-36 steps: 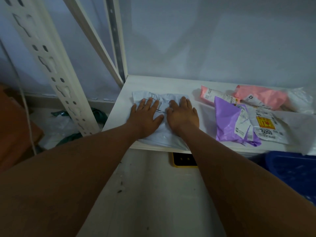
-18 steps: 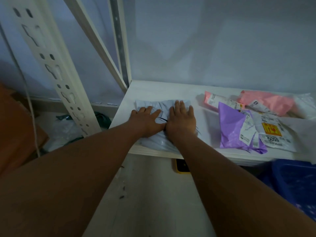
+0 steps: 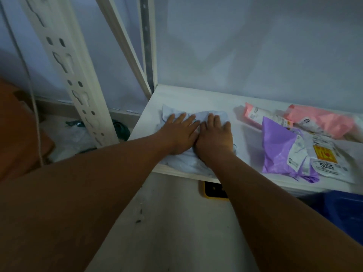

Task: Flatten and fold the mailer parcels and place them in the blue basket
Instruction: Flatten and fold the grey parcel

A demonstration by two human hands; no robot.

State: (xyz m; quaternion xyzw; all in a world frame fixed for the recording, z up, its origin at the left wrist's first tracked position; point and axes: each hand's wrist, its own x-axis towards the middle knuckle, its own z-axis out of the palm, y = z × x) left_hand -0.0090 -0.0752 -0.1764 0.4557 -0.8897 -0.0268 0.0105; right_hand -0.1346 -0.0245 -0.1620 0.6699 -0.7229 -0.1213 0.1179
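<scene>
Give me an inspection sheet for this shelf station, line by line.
Surface: white shelf board, bare at its left rear.
Job's things: pale mailer lies crumpled near the front edge under both hands. To its right lie a purple mailer, a pink mailer, a small pink mailer and a white mailer labelled 5055. The blue basket stands below right, its contents unclear.
Clutter: yellow-edged black object under the shelf; clear plastic on the floor at left.
Hands: left hand and right hand lie side by side, fingers straight, pressing the pale mailer.
Cables: one pale cord hangs at far left.
Surroundings: slotted rack post; plain wall behind.
</scene>
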